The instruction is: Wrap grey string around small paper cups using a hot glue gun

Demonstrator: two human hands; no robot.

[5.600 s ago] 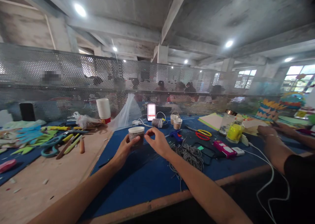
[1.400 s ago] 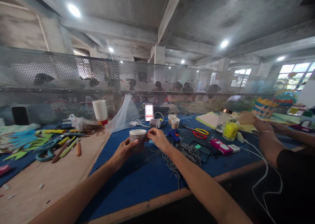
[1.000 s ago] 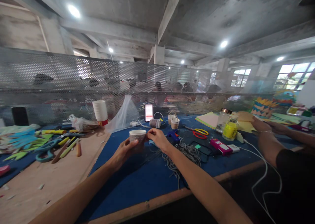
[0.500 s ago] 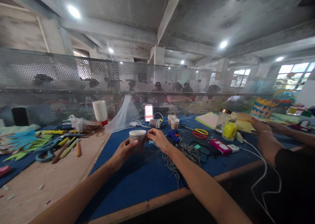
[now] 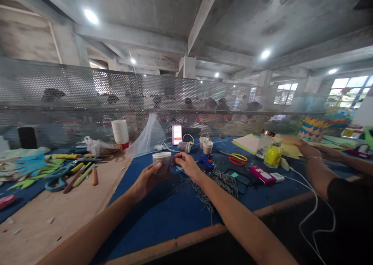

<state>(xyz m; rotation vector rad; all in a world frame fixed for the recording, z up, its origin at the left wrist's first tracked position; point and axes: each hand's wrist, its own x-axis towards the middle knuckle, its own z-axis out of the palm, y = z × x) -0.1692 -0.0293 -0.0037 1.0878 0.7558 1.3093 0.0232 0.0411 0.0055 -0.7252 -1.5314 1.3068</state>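
Cup (image 5: 162, 162) upright in left grip (image 5: 148, 178)

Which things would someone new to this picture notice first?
Probably the white-rimmed paper cup near the middle, gripped by the left hand, with the right hand raised just to its right. Behind them, a lit phone screen stands at the back of the blue mat. Farther right, the bright yellow bottle beside a clear jar also catches the eye.
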